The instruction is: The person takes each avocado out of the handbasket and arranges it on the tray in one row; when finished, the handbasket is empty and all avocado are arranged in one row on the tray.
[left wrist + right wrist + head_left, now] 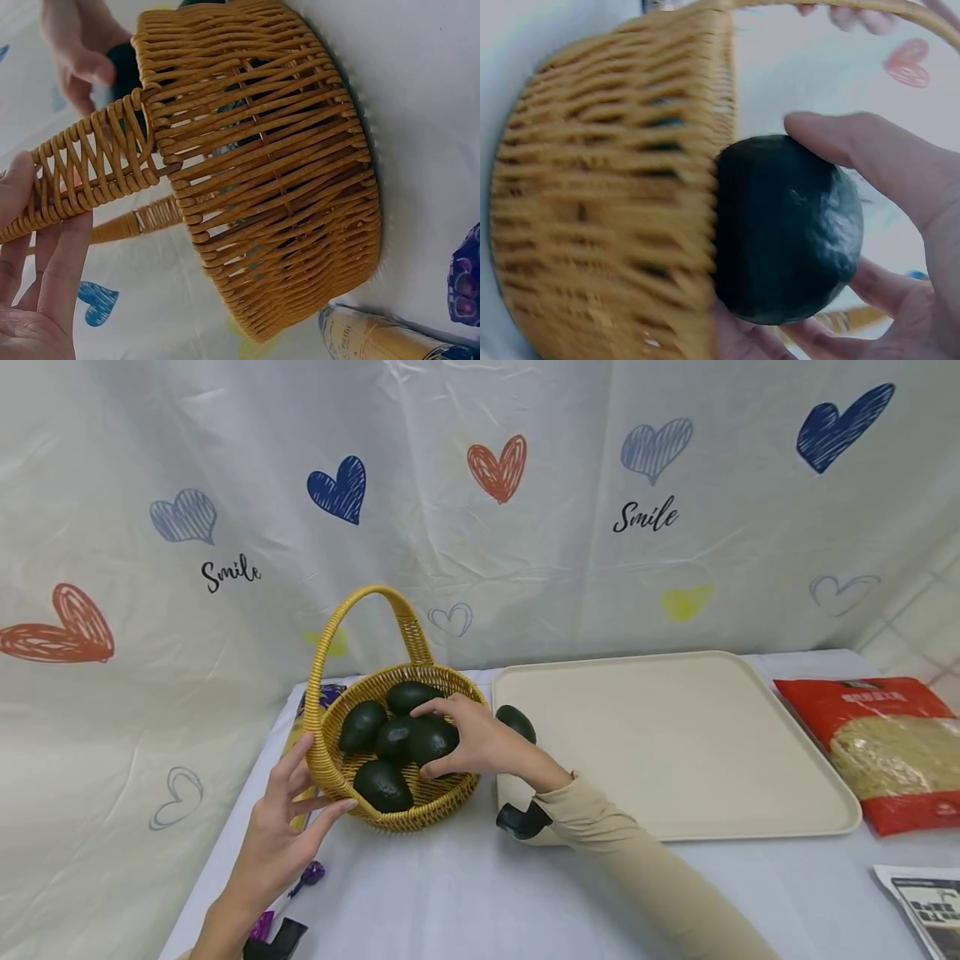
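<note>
A yellow wicker basket with a tall handle stands on the white-covered table. Several dark green avocados, one of them this avocado, lie inside. My left hand is at the basket's left side; in the left wrist view its thumb and fingers grip the handle near its base. Over the basket's right part, my right hand holds an avocado between thumb and fingers, level with the rim in the right wrist view. Another avocado shows behind the right wrist, at the tray's left edge.
A large cream tray lies right of the basket. Beyond it are a red bag with a clear window and a printed sheet. A purple-wrapped lollipop lies near the left forearm. A yellow package is beside the basket.
</note>
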`<state>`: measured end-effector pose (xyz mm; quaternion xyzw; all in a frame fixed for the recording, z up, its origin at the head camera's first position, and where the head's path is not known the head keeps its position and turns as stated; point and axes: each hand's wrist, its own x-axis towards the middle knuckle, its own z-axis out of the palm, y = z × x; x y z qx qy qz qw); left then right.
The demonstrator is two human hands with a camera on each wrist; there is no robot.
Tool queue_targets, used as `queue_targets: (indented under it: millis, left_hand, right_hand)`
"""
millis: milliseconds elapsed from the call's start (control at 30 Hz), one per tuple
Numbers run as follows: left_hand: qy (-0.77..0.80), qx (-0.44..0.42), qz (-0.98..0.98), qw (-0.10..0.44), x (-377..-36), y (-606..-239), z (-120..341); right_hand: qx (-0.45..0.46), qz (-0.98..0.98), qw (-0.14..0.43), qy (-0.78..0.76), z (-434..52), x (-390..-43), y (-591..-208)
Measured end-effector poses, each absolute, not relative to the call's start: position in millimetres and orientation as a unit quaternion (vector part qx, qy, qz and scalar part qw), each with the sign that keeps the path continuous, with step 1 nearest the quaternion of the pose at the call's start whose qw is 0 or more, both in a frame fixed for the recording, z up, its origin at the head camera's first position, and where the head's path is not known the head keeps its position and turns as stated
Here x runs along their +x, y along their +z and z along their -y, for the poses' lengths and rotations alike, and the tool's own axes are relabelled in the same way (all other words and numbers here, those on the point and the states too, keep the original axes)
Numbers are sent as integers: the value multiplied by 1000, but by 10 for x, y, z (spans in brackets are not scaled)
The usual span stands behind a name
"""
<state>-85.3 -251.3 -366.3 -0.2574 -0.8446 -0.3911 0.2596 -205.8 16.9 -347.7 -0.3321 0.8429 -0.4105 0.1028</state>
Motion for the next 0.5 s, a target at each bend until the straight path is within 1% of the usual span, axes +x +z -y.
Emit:
queue_targets:
  millis: [167, 267, 400, 500]
  left_hand:
    - [-395, -255, 843, 262, -852, -3667, 2489]
    - [-398, -258, 839, 265, -852, -3675, 2477]
    - [-397, -266, 837, 269, -860, -3687, 2484]
    - [-395, -266, 838, 268, -857, -3689, 2490]
  right_hand:
    - [-333, -826, 51, -451, -495, -2059, -3328]
    - [-319, -826, 30, -464, -733, -2041, -3250]
    - [-278, -832, 28, -479, -1056, -2020, -3200]
    - [-247, -841, 29, -481, -1280, -2038, -3236]
